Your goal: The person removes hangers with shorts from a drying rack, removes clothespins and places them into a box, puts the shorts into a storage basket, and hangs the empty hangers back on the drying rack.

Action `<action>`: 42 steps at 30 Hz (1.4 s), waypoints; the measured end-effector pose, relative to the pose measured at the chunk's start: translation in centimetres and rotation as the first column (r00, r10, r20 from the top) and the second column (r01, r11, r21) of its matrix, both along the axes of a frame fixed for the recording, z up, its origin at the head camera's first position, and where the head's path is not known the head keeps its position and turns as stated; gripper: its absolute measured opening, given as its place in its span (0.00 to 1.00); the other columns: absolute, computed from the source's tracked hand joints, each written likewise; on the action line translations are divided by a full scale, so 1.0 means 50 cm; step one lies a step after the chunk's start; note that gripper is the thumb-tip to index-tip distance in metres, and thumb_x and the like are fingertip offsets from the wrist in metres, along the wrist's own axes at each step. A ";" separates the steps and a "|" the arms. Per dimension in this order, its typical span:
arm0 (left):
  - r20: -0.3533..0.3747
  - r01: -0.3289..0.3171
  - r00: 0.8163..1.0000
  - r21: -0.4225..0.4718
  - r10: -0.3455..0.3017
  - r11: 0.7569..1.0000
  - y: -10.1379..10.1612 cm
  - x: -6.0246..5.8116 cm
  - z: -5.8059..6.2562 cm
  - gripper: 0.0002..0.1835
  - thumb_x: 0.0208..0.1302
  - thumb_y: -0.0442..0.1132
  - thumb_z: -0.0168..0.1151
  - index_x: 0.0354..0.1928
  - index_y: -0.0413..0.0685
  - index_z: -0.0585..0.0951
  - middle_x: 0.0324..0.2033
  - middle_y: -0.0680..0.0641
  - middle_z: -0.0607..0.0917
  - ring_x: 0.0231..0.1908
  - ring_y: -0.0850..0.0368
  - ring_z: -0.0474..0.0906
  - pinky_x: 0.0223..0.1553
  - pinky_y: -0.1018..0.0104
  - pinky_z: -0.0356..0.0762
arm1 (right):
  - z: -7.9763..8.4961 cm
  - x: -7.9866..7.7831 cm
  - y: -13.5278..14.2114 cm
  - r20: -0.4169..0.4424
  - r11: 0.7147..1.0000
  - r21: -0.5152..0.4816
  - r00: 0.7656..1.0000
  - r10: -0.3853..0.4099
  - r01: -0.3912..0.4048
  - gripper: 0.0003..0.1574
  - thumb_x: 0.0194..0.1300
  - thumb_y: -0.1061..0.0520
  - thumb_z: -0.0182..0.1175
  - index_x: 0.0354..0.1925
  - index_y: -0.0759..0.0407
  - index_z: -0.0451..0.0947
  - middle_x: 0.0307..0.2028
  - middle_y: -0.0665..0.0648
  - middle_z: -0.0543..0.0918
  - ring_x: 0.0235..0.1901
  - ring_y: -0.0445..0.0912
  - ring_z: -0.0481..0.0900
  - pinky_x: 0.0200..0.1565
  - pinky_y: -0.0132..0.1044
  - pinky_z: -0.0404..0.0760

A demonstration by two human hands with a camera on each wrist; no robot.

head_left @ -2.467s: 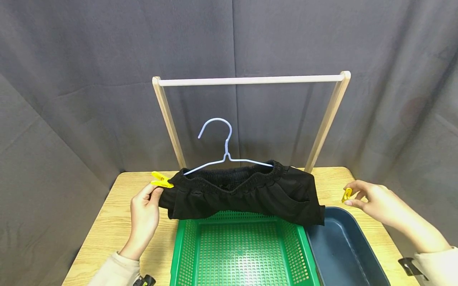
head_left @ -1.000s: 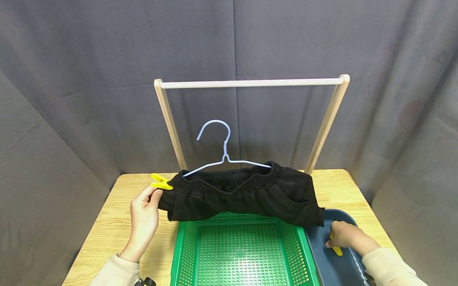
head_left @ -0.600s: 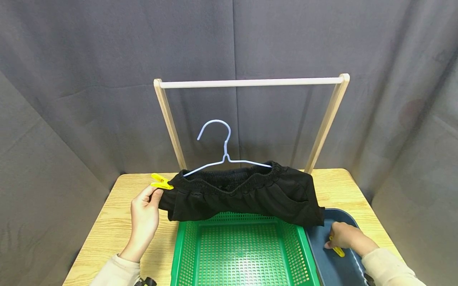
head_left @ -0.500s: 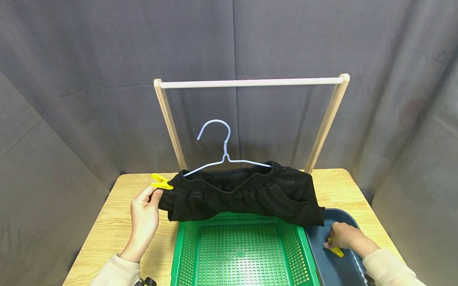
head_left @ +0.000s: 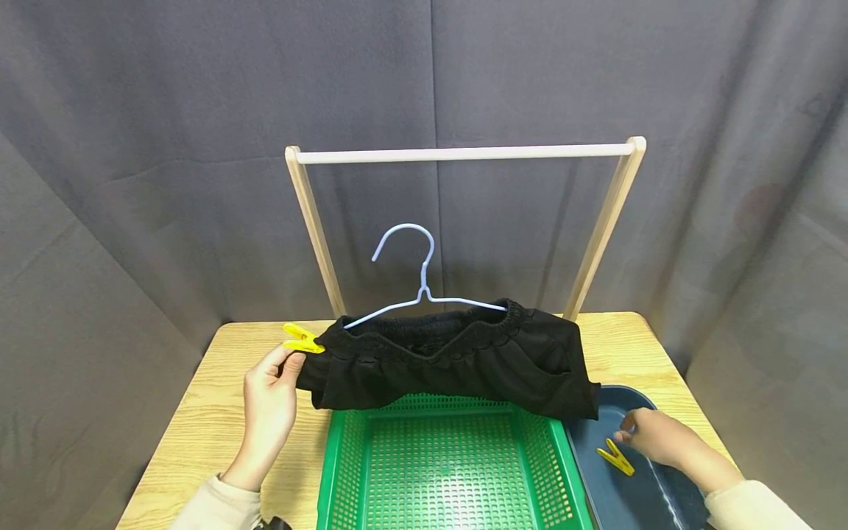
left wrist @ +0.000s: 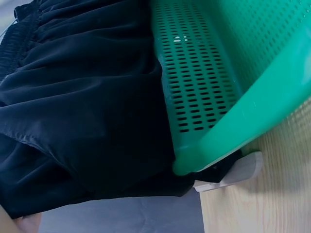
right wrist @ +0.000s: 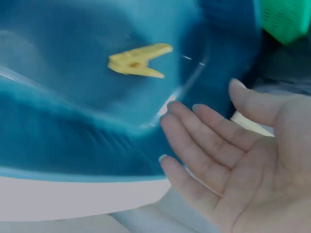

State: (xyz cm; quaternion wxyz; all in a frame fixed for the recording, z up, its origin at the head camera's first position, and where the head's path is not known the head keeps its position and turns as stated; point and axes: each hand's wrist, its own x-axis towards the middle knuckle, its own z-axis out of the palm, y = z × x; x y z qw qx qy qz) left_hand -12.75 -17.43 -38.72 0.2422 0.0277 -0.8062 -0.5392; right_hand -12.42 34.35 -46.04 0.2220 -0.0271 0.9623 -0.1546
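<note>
Black shorts point(head_left: 457, 368) with an elastic waistband hang on a pale lavender hanger point(head_left: 424, 287), whose arms go into the waist opening. A yellow clothespin point(head_left: 305, 338) grips the waistband's left end. Just below it, my left hand point(head_left: 270, 401) pinches the edge of the shorts between thumb and fingers; only a bit of that hand shows in the left wrist view's bottom corner. Over the dark blue tray point(head_left: 626, 401), my right hand point(head_left: 665, 443) has loosely extended fingers and holds nothing. Beside its fingertips a second yellow clothespin point(right wrist: 138, 60) lies in the tray.
A green perforated basket point(head_left: 327, 464) stands in front of me, its far part beneath the shorts. Behind rises a wooden rack with a white rail point(head_left: 464, 154). All stand on a wood-grain table point(head_left: 199, 390), with grey curtains point(head_left: 424, 73) around.
My right hand carried a clothespin down into the tray, let it go and drew back to the right. The hanger shifted slightly right. My left hand keeps its hold on the shorts.
</note>
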 end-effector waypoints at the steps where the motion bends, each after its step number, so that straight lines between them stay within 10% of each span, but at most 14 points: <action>1: 0.001 0.002 1.000 0.002 -0.002 1.000 0.001 0.000 0.001 0.08 0.64 0.34 0.57 0.39 0.41 0.83 0.35 0.48 0.83 0.35 0.67 0.76 0.37 0.79 0.71 | 0.008 0.001 0.001 -0.013 1.000 -0.004 1.000 -0.001 0.001 0.21 0.61 0.51 0.61 0.38 0.70 0.78 0.33 0.60 0.81 0.34 0.53 0.79 0.36 0.50 0.77; 9: -0.014 0.006 1.000 0.010 -0.006 1.000 0.003 0.000 0.003 0.07 0.64 0.33 0.57 0.38 0.41 0.84 0.33 0.52 0.82 0.34 0.66 0.75 0.37 0.79 0.71 | 0.078 0.015 -0.017 -0.328 0.999 -0.043 0.944 -0.021 0.008 0.14 0.62 0.52 0.59 0.38 0.62 0.80 0.29 0.53 0.81 0.27 0.44 0.75 0.29 0.43 0.73; 18: -0.004 0.000 1.000 0.007 0.000 1.000 0.004 0.002 0.002 0.07 0.64 0.33 0.56 0.36 0.40 0.83 0.32 0.48 0.82 0.32 0.65 0.74 0.34 0.77 0.71 | 0.158 0.034 -0.064 -0.677 0.989 -0.149 0.729 -0.106 0.006 0.07 0.60 0.57 0.62 0.38 0.54 0.81 0.30 0.53 0.84 0.25 0.49 0.80 0.25 0.44 0.73; 31: 0.003 -0.008 1.000 0.008 0.008 1.000 0.002 0.004 -0.003 0.07 0.64 0.33 0.56 0.37 0.39 0.83 0.33 0.48 0.82 0.34 0.66 0.75 0.37 0.79 0.71 | 0.199 0.050 -0.136 -0.893 0.984 -0.133 0.444 -0.069 -0.115 0.13 0.51 0.60 0.67 0.39 0.53 0.82 0.28 0.46 0.81 0.29 0.41 0.77 0.31 0.36 0.70; 42: 0.007 -0.003 1.000 0.005 0.003 1.000 0.003 0.005 0.003 0.07 0.65 0.33 0.56 0.36 0.39 0.83 0.33 0.48 0.82 0.34 0.65 0.74 0.38 0.77 0.70 | 0.235 0.051 -0.215 -0.932 0.947 -0.132 0.362 -0.019 -0.291 0.14 0.49 0.60 0.68 0.38 0.54 0.82 0.30 0.46 0.82 0.32 0.40 0.79 0.39 0.27 0.71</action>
